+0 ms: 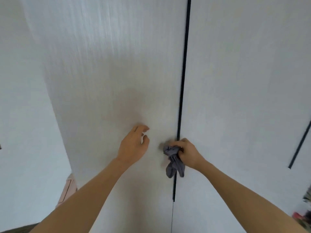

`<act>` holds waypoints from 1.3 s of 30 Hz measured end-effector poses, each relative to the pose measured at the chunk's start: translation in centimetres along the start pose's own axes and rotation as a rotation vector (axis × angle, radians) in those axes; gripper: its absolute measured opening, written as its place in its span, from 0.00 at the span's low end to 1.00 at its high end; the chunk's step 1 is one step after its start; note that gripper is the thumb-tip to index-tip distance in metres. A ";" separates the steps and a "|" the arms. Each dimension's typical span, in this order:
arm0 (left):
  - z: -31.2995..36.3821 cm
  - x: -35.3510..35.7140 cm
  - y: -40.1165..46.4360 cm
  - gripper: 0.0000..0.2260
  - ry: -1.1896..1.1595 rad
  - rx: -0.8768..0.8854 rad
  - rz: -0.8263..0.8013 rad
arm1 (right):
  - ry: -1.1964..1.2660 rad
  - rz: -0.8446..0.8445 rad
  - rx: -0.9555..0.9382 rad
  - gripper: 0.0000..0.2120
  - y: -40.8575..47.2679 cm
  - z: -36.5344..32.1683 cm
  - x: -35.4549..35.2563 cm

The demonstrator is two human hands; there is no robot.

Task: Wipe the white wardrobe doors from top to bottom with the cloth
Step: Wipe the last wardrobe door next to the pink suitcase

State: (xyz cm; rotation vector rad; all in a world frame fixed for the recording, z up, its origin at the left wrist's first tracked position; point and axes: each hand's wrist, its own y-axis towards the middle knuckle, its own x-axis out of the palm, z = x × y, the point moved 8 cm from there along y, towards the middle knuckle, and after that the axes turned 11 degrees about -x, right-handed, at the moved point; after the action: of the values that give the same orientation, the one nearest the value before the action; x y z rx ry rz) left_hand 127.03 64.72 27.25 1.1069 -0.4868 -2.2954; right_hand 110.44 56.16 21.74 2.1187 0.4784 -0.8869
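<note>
Grey cloth — bunched, tail dangling — in clenched right hand against white wardrobe doors; left hand empty, loosely curled.

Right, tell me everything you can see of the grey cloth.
The grey cloth is a small piece of soft, thin fabric, bunched and creased rather than folded flat. Its upper part is wadded in the right hand, whose fingers close around it and hold it against the white wardrobe doors, right at the dark vertical gap between two of them. Its lower part hangs loose below the fist in two limp lobes, crossing that gap. The left hand does not touch it.
</note>
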 end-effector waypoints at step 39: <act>62.3 82.2 2.4 0.04 -0.579 0.158 -1.212 | 0.359 0.423 1.015 0.13 -37.1 62.9 -52.5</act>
State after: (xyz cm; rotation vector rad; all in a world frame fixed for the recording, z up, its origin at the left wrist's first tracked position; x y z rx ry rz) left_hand 35.61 18.10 16.24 0.8737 -0.1850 -3.7419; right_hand 25.47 28.40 12.00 3.1531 -0.3562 -0.5260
